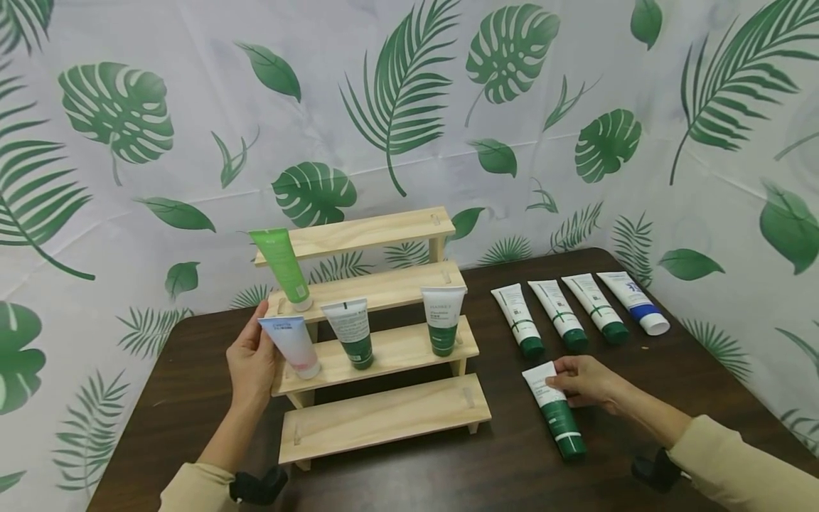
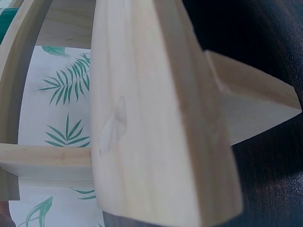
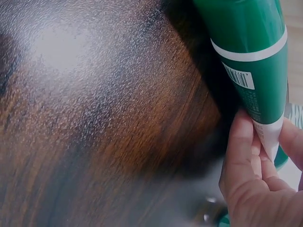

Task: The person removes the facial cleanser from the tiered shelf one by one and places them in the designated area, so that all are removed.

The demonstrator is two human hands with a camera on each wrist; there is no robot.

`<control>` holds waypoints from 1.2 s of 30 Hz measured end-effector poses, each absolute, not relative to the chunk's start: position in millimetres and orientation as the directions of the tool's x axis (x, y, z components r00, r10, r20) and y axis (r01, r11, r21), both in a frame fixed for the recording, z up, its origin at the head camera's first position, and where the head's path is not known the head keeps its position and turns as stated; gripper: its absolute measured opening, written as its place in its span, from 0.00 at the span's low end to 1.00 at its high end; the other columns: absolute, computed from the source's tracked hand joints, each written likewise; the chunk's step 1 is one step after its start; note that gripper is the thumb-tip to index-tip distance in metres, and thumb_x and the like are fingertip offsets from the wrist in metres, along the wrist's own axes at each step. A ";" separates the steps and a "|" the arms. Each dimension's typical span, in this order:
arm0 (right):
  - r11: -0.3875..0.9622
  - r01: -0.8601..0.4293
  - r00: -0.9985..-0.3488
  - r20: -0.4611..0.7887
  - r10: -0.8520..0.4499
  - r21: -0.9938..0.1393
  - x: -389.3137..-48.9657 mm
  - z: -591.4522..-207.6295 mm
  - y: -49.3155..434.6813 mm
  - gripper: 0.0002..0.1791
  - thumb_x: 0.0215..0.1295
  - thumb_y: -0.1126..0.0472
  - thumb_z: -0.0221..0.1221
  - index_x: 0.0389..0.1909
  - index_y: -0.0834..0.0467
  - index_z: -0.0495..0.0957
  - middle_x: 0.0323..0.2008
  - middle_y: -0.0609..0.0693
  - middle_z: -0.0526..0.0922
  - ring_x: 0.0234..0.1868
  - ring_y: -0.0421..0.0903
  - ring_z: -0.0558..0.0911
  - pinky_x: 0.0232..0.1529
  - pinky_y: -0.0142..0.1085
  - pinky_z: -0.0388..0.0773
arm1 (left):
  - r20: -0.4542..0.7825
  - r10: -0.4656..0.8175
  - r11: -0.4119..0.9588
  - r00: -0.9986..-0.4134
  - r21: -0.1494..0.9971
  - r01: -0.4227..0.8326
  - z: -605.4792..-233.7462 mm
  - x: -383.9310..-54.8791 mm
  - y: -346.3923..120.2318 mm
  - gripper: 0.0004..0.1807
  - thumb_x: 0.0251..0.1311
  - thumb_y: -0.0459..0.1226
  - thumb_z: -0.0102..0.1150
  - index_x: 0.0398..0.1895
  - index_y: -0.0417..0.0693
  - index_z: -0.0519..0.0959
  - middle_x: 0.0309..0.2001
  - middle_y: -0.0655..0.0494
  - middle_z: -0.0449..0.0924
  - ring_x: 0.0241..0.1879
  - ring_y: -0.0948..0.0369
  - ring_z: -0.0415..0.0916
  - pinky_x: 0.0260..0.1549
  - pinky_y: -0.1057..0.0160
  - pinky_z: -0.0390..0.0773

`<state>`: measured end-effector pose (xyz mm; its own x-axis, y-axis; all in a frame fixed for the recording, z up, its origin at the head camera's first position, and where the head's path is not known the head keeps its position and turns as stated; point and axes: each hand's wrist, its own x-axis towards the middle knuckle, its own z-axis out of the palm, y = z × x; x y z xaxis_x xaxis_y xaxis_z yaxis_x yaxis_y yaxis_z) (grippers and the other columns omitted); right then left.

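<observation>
My right hand (image 1: 585, 384) pinches a white and green squeeze tube (image 1: 555, 412) by its flat white end, with its green cap toward me. In the right wrist view, thumb and fingers clasp the end of that tube (image 3: 253, 71). My left hand (image 1: 252, 359) grips the left end of a tiered wooden display shelf (image 1: 384, 419), beside a pale pink and blue tube (image 1: 291, 348); its fingertips are partly hidden. On the same tier stand two white and green tubes, one near the middle (image 1: 350, 331) and one at the right (image 1: 443, 320). A bright green tube (image 1: 281, 267) stands one tier higher.
Several tubes lie in a row on the dark table (image 1: 409, 476) at the right: white ones with green caps (image 1: 518, 320) and one with a blue cap (image 1: 633, 302). A leaf-patterned cloth (image 1: 448, 85) hangs behind the table.
</observation>
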<state>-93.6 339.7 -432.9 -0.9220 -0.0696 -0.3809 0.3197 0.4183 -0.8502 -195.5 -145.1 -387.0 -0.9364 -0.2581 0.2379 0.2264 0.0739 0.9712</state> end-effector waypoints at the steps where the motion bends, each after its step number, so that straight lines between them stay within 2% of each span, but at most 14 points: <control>1: 0.420 0.320 -0.921 -0.382 -0.072 -0.849 -93.8 -433.0 340.3 0.19 0.64 0.62 0.59 0.47 0.73 0.70 0.31 0.48 0.77 0.32 0.42 0.76 0.33 0.39 0.82 | 0.238 -0.257 0.073 -0.937 0.971 0.227 -386.7 -195.5 -145.2 0.23 0.67 0.36 0.51 0.65 0.43 0.68 0.66 0.49 0.64 0.63 0.66 0.66 0.50 0.82 0.69; 8: 0.428 0.318 -0.913 -0.395 -0.103 -0.846 -94.5 -433.3 343.3 0.16 0.63 0.61 0.60 0.43 0.70 0.71 0.29 0.47 0.76 0.31 0.41 0.76 0.31 0.37 0.82 | 0.238 -0.255 0.073 -0.937 0.971 0.227 -386.2 -195.6 -144.9 0.23 0.67 0.36 0.51 0.65 0.43 0.67 0.67 0.49 0.63 0.64 0.64 0.65 0.50 0.82 0.69; 18: 0.441 0.311 -0.913 -0.393 -0.107 -0.842 -93.5 -432.0 343.7 0.17 0.63 0.62 0.60 0.44 0.71 0.70 0.31 0.49 0.77 0.32 0.42 0.76 0.32 0.38 0.82 | 0.236 -0.258 0.070 -0.937 0.972 0.225 -387.0 -196.5 -145.3 0.23 0.67 0.36 0.51 0.65 0.43 0.67 0.67 0.49 0.63 0.63 0.66 0.65 0.50 0.82 0.69; 27: 0.485 0.303 -0.930 -0.366 -0.039 -0.820 -92.2 -428.4 342.4 0.26 0.61 0.62 0.61 0.51 0.76 0.66 0.34 0.54 0.78 0.34 0.44 0.79 0.35 0.43 0.83 | 0.236 -0.259 0.067 -0.937 0.972 0.226 -386.6 -197.5 -145.6 0.24 0.67 0.38 0.51 0.65 0.44 0.67 0.67 0.50 0.63 0.62 0.67 0.66 0.48 0.83 0.70; 36: 0.555 0.265 -0.950 -0.312 0.011 -0.789 -88.8 -427.2 346.0 0.26 0.61 0.64 0.61 0.52 0.77 0.65 0.33 0.56 0.79 0.33 0.46 0.80 0.34 0.45 0.83 | 0.232 -0.247 0.066 -0.941 0.973 0.222 -385.9 -196.6 -145.3 0.23 0.68 0.36 0.49 0.65 0.43 0.66 0.67 0.49 0.63 0.65 0.63 0.63 0.51 0.82 0.69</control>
